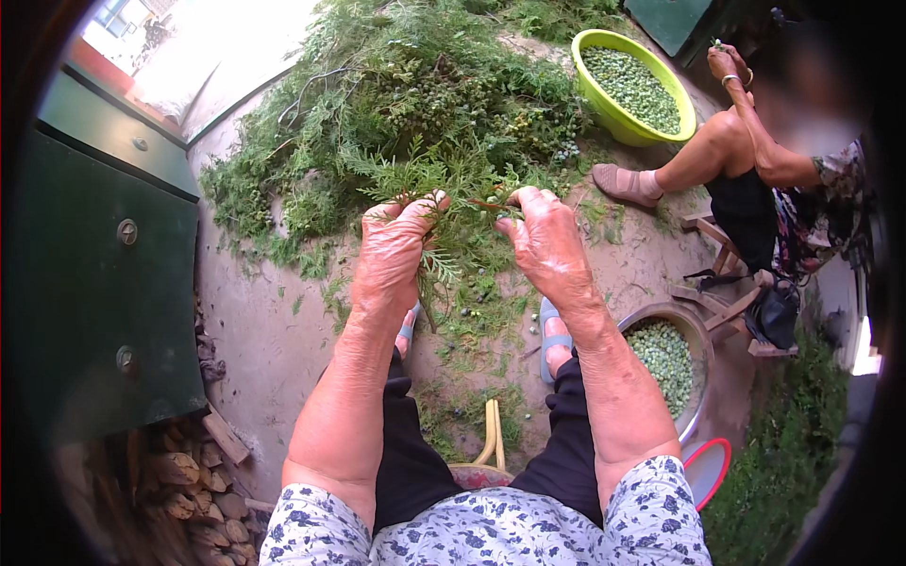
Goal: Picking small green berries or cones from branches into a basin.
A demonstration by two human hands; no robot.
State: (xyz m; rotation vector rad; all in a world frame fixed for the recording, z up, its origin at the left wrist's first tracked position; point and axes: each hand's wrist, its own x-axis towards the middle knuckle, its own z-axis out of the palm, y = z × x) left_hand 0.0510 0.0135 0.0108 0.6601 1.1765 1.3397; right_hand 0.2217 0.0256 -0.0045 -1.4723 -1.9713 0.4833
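A leafy green conifer sprig (429,179) is held up in front of me over the ground. My left hand (394,241) is closed around its stem, thumb and fingers pinched together. On the other side, my right hand (549,243) pinches a thin brownish twig of the sprig, close to some small round green cones (505,193). Beyond my hands lies a big heap of cut conifer branches (415,104). To my right stands a metal basin (703,349) holding many green cones.
A lime-green tub (585,90) full of cones stands at the far right. A co-worker's hand (725,64) holds a small green piece there, above a wooden stool (727,307). Green cabinet doors (104,264) and stacked firewood (203,491) line my left. A red-rimmed bowl (710,472) is near my right elbow.
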